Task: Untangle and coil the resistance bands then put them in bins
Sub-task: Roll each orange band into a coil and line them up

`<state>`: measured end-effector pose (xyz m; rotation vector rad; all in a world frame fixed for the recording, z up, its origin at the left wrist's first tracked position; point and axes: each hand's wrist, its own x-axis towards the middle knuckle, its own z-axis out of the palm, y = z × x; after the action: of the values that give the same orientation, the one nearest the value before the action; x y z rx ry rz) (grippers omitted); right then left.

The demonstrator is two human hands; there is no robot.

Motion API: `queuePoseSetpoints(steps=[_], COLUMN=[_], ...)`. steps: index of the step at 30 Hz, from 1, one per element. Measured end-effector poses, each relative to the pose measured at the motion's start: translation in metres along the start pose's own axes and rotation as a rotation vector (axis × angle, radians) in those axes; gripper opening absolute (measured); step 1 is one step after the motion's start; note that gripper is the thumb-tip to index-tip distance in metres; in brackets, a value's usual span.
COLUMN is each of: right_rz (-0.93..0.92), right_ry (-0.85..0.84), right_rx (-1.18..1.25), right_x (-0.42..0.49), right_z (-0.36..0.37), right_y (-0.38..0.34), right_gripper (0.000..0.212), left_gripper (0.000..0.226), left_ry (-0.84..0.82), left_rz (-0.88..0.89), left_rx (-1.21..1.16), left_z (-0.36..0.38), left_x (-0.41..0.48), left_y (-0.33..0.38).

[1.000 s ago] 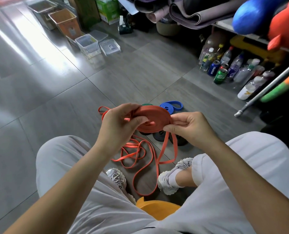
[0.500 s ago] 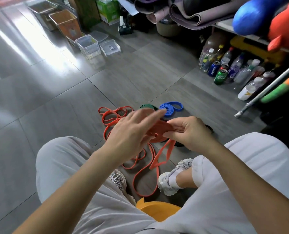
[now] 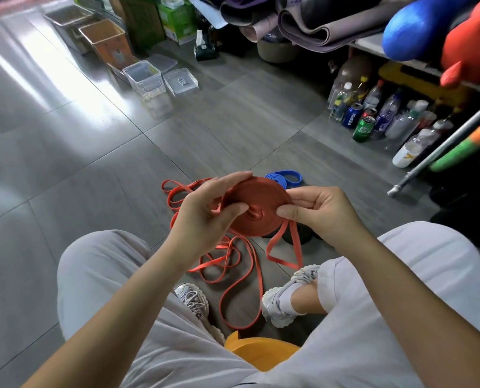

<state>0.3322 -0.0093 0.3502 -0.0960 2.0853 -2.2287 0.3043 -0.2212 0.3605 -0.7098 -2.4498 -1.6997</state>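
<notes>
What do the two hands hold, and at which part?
The coiled red band: the left hand grips its left edge, thumb on its face; the right hand pinches its right edge.

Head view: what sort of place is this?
Probably a storage corner for exercise gear: rolled mats piled at the back, a half-coiled red band, a blue band on the tiled floor, clear bins beyond.

Bottles (image 3: pixel 388 113), cans (image 3: pixel 352 116) (rightward), rolled mats (image 3: pixel 317 32)
</notes>
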Motion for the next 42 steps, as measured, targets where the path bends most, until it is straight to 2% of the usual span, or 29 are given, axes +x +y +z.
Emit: queuePoseSetpoints(steps=[3, 6, 10, 13, 15, 20, 25, 29, 35, 42], right_rz=[-0.025, -0.027, 0.026, 0.045, 0.038, 0.028, 0.011, 0.003, 0.067, 0.012], right_ry=[0.025, 0.043, -0.035, -0.071, -0.076, -0.067, -0.095, -0.049, -0.042, 0.034], right_rx=[0.049, -0.01, -0.178, -0.264, -0.29, -0.302, -0.345, -0.31, -0.239, -0.12], right_x=[0.001, 0.001, -0.001, -0.001, -0.001, -0.002, -0.002, -0.002, -0.003, -0.004], right_z=[0.003, 0.003, 0.003, 0.006, 0.008, 0.01, 0.011, 0.006, -0.004, 0.001], right_y=[0.001, 0.001, 0.004, 0.006, 0.006, 0.009, 0.009, 0.008, 0.013, 0.013], right_gripper=[0.027, 0.027, 0.032, 0.032, 0.031, 0.034, 0.039, 0.035, 0.032, 0.026], left_gripper=[0.05, 0.043, 0.034, 0.034, 0.026, 0.022, 0.048, 0.047, 0.036, 0.031], left_ry=[0.106, 0.103, -0.074, -0.278, -0.357, -0.35, -0.38, -0.329, -0.153, -0.036], left_rz=[-0.07, -0.113, -0.181, -0.092, -0.045, -0.111, 0.085, 0.119, 0.136, 0.012], left_rx=[-0.144, -0.183, 0.075, 0.303, 0.433, 0.432, 0.652, 0.609, 0.478, 0.23], left_z=[0.011, 0.02, 0.008, -0.004, -0.005, -0.005, 0.008, 0.008, -0.005, -0.012], left_x=[-0.004, -0.011, -0.009, 0.002, 0.008, 0.009, 0.002, 0.003, 0.007, 0.006], left_y=[-0.002, -0.002, -0.004, 0.002, 0.008, 0.012, 0.018, 0.015, 0.011, 0.006])
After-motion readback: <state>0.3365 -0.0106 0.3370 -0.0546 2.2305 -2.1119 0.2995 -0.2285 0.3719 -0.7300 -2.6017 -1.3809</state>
